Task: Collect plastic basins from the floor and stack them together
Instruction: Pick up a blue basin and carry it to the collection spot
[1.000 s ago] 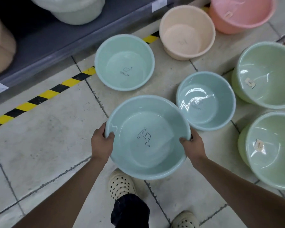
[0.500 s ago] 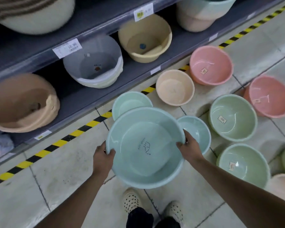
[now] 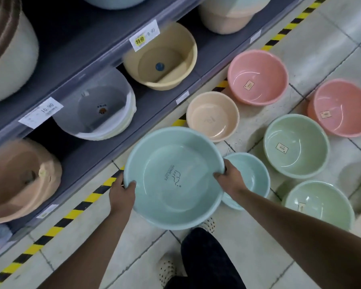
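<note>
One teal basin held above the floor, left grip and right grip curled over opposite rims. Below, in full view: one smaller teal basin, two pink basins, two green basins, one beige basin.

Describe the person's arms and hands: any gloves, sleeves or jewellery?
No gloves: the left hand and right hand are bare, with no watch or bracelet showing. The left forearm and right forearm are bare too; no sleeve reaches into view. Below are dark trousers and pale clogs dotted with holes.
</note>
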